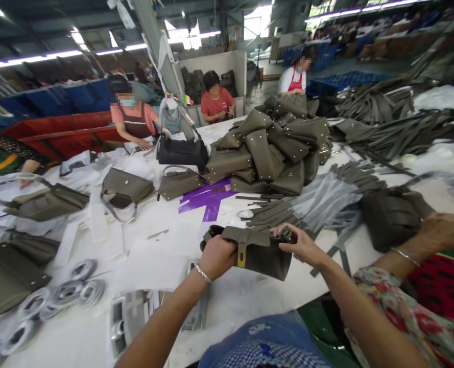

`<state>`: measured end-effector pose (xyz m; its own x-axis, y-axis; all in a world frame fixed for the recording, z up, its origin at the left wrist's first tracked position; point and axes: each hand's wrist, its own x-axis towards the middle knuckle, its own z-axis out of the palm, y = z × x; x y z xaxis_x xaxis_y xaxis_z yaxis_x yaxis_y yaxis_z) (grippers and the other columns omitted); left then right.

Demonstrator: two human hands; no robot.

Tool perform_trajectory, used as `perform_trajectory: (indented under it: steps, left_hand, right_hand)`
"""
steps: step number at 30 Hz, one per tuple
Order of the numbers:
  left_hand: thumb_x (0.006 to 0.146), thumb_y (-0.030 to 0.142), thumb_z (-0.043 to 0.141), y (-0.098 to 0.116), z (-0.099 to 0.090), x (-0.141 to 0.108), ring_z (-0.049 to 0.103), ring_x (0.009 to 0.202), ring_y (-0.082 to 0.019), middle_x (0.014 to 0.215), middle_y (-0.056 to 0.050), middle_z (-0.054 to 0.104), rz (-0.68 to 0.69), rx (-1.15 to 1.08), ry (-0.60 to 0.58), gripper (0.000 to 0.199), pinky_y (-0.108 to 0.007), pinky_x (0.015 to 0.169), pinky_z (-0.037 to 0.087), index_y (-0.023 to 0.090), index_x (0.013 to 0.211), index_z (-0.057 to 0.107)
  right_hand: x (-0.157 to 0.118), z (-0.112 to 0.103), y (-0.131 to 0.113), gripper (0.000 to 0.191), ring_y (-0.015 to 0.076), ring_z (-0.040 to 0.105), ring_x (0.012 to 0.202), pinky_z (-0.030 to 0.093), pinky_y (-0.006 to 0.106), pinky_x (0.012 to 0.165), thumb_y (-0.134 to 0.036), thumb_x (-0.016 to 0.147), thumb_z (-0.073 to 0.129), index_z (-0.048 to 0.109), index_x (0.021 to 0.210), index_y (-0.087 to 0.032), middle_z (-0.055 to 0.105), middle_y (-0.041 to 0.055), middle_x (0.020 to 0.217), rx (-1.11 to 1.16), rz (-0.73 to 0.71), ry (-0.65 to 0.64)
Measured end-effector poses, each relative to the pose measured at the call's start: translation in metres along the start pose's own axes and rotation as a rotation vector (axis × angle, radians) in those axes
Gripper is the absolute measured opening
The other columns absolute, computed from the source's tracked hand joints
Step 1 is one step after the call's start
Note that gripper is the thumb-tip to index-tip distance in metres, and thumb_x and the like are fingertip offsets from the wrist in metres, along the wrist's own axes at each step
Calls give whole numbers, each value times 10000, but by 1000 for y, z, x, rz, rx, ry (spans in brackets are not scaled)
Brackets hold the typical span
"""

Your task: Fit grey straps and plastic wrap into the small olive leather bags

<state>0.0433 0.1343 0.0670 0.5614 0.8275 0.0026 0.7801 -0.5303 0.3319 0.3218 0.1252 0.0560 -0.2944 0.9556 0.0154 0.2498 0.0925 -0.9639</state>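
Observation:
Between my two hands is an olive-brown handbag, held above the white table near its front edge. A strap with a gold-coloured metal clasp hangs down its front. My left hand is closed on the bag's left side by the flap, its fingertips hidden behind the leather. At the upper right corner, my right hand pinches the bag's edge between thumb and fingers. Just beyond the bag lie dark strips and strips of purple sheet.
A heap of olive bags fills the table's middle. Wrapped rings and a grey tape dispenser are at left. Close on my right, a co-worker's hand is beside another bag. Several people work around the table.

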Motion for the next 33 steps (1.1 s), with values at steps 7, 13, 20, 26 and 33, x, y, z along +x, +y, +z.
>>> perform_trajectory:
  steps: [7,13,20,26,33]
  left_hand:
    - [863,271,489,27,64,-29,630,935,-186,1024,-41,685,10,-251,-227,283,-288,833,487,278,1112,625]
    - [881,308,461,12,49,-32,633,874,-159,959,-30,699,0,-414,-90,243,-276,826,486,239,971,676]
    - [859,394,514,5,43,-6,573,617,-107,799,-14,644,-251,-461,321,264,-237,626,486,204,1016,609]
    - [860,346,535,1,43,11,591,815,-134,976,-52,625,-146,-399,449,226,-249,704,496,216,1013,638]
    - [886,264,491,15,57,-36,603,887,-175,995,-48,670,79,-108,85,219,-304,805,479,223,1075,593]
  right_hand:
    - [-16,32,73,600,246,446,1238,357,454,1045,-200,782,520,367,1361,-173,475,124,1347,-361,-6,139]
    - [-48,63,58,637,241,209,1379,285,492,1094,25,733,387,455,1314,-226,225,79,1509,-727,-212,103]
    - [-62,77,50,329,282,129,1395,284,510,1087,76,697,445,649,821,-150,342,86,1461,-905,-217,7]
    - [-80,81,46,293,283,192,1377,278,509,1082,29,755,466,656,878,-157,421,98,1407,-955,-180,39]
    - [-86,86,47,291,233,494,1115,441,375,935,-32,815,425,634,976,-155,564,88,1247,-937,-77,-3]
